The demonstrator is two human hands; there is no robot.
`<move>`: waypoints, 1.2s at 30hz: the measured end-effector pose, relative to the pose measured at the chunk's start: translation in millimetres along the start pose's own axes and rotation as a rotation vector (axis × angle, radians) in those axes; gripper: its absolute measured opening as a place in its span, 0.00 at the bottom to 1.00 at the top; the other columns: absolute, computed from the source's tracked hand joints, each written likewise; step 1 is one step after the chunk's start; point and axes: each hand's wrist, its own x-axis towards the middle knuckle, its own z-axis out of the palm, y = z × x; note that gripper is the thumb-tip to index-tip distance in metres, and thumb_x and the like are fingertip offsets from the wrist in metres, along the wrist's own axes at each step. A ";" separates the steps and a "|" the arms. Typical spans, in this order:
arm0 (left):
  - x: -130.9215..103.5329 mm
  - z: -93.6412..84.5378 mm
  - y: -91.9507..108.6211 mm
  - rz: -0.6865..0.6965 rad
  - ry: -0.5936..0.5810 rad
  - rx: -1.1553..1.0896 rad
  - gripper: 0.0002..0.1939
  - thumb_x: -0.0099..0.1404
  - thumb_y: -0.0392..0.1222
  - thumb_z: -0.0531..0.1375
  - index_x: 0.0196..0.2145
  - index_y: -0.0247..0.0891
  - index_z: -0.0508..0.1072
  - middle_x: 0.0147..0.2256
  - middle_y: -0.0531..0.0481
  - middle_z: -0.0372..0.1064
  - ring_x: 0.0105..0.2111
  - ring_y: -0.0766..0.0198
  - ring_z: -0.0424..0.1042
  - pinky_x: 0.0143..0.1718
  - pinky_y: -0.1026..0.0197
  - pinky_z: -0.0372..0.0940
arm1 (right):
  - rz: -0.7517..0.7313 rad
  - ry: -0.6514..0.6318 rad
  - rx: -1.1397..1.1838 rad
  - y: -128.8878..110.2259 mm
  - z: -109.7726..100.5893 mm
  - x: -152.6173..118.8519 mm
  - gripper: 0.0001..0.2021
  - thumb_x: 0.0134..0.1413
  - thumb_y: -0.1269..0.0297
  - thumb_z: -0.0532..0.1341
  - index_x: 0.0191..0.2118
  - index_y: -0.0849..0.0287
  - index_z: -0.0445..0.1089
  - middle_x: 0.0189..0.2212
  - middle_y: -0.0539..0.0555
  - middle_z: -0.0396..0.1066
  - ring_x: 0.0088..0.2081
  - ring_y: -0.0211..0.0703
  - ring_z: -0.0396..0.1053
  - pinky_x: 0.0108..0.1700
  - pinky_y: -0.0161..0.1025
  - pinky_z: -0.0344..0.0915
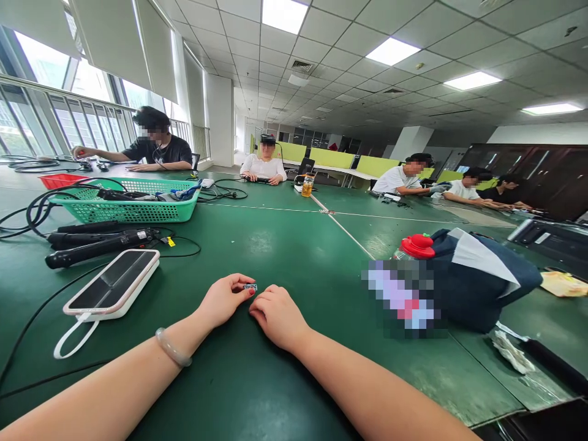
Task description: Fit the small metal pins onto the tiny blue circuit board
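Observation:
My left hand (pixel 227 300) pinches a small flat rectangular piece (pixel 250 286) between thumb and fingertips; it is dark with pale markings, like a tiny circuit board. Close on its right, my right hand (pixel 278 315) rests low over the table with fingers curled in and thumb pressed beneath them. Whatever is inside those right fingers, if anything, is hidden. A small gap separates the right fingers from the piece. Both hands are over the green tabletop (pixel 257 380), and a pale bangle (pixel 172 348) circles my left wrist.
To the left lie a phone on a white power bank (pixel 113 285), black handheld tools (pixel 103 245) and a green basket (pixel 133 208) with cables. On the right stand a dark bag (pixel 482 275), a red-capped bottle (pixel 417 246) and a blurred patch. Several people sit around the table.

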 end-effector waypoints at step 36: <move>-12.2 4.2 10.3 0.051 -0.119 -0.327 0.19 0.50 0.50 0.64 0.34 0.33 0.70 0.32 0.48 0.73 0.33 0.63 0.70 0.38 0.59 0.63 | 0.105 0.322 0.204 8.7 -7.1 -4.5 0.12 0.56 0.71 0.55 0.45 0.56 0.69 0.38 0.53 0.69 0.39 0.40 0.65 0.45 0.38 0.62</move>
